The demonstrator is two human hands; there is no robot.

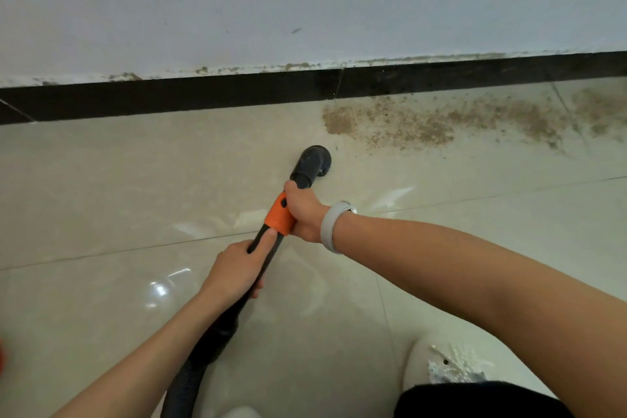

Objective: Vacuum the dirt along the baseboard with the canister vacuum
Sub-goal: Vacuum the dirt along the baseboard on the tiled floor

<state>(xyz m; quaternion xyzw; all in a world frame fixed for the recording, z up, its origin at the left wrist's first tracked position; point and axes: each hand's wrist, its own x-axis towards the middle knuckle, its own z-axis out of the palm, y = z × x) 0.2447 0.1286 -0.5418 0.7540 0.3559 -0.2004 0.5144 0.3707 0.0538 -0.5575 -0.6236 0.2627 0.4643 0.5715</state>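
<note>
Dirt (424,124) is spread on the tiled floor (135,180) against the dark baseboard (203,95), to the right of the vacuum's black nozzle (314,161), which is set on the floor just short of it. The orange collar (280,215) is grasped by the right hand (305,214); the black tube (261,248) behind it is gripped by the left hand (237,270). A pale band (330,226) is worn on the right wrist.

We see bare shiny floor tiles (135,187) left of the nozzle (314,159), so our hands could slide there. The black baseboard (169,98) blocks the way ahead. The brown dirt (424,122) lies to the right, near the nozzle.
</note>
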